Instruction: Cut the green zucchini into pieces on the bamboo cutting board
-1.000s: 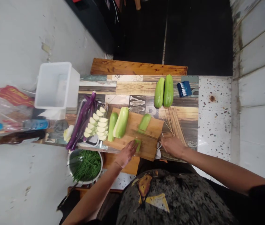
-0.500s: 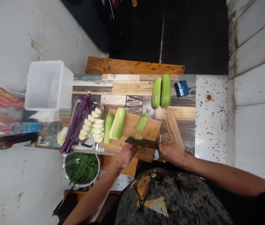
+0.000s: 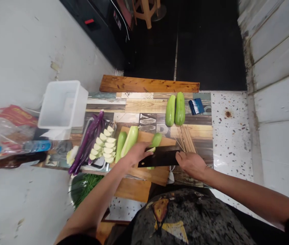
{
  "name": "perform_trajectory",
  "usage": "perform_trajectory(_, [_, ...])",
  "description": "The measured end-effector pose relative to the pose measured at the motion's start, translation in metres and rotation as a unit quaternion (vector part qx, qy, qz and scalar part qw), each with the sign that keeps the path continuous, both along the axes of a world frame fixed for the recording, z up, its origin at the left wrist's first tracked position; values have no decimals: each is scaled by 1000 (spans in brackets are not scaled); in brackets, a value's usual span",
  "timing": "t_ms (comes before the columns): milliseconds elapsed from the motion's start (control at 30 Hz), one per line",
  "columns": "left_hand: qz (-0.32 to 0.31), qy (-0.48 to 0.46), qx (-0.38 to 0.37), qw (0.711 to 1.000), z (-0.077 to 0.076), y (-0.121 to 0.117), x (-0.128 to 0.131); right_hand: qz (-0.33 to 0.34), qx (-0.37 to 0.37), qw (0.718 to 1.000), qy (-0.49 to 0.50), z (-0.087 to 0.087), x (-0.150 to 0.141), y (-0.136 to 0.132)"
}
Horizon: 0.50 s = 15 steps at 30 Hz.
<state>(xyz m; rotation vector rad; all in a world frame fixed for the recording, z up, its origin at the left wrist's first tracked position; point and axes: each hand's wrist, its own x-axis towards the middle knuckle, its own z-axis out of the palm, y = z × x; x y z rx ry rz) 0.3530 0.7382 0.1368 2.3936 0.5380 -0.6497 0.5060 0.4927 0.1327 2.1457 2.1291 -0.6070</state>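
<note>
My right hand (image 3: 191, 165) is wrapped round the handle of a cleaver (image 3: 161, 158), its broad dark blade turned flat over the cutting board (image 3: 157, 175). At the blade's far edge, my left hand (image 3: 137, 153) pinches a pale-edged zucchini slice (image 3: 151, 149) between thumb and fingers. A piece of zucchini (image 3: 156, 139) lies just beyond the blade, and a bit of green shows under its near edge. Left of it on the board are a cut zucchini half (image 3: 131, 136) and a narrower green piece (image 3: 121, 143). Cut wedges (image 3: 109, 145) sit in rows beside the board.
Long purple eggplants (image 3: 89, 136) lie on a tray at left, near a white plastic bin (image 3: 59, 105). Two whole zucchini (image 3: 180, 109), a blue packet (image 3: 196, 106) and wooden skewers (image 3: 187, 139) are at right. A bowl of green stalks (image 3: 85, 185) stands below the table edge.
My left hand has moved from the near side of the blade to its far side, onto the slice. The cleaver has tipped from edge-down to flat. The camera view has shifted.
</note>
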Motion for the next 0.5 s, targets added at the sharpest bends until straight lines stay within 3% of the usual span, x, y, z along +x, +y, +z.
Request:
perform_trajectory(133, [70, 80, -141, 984, -25, 20, 9, 8, 36, 999, -9, -7, 2, -9])
perform_trajectory(233, [157, 66, -250, 953, -40, 33, 13, 0, 34, 999, 5, -8, 3, -17])
perform_trajectory(267, [183, 39, -240, 953, -45, 36, 17, -4, 26, 1000, 12, -8, 2, -20])
perform_trajectory(333, [217, -27, -147, 965, -54, 39, 30, -13, -2, 999, 33, -6, 1, -24])
perform_trajectory(400, [218, -71, -39, 973, -64, 40, 48, -25, -49, 997, 61, -3, -1, -27])
perform_trajectory(500, [193, -69, 27, 978, -78, 40, 76, -43, -119, 987, 101, -1, -6, -29])
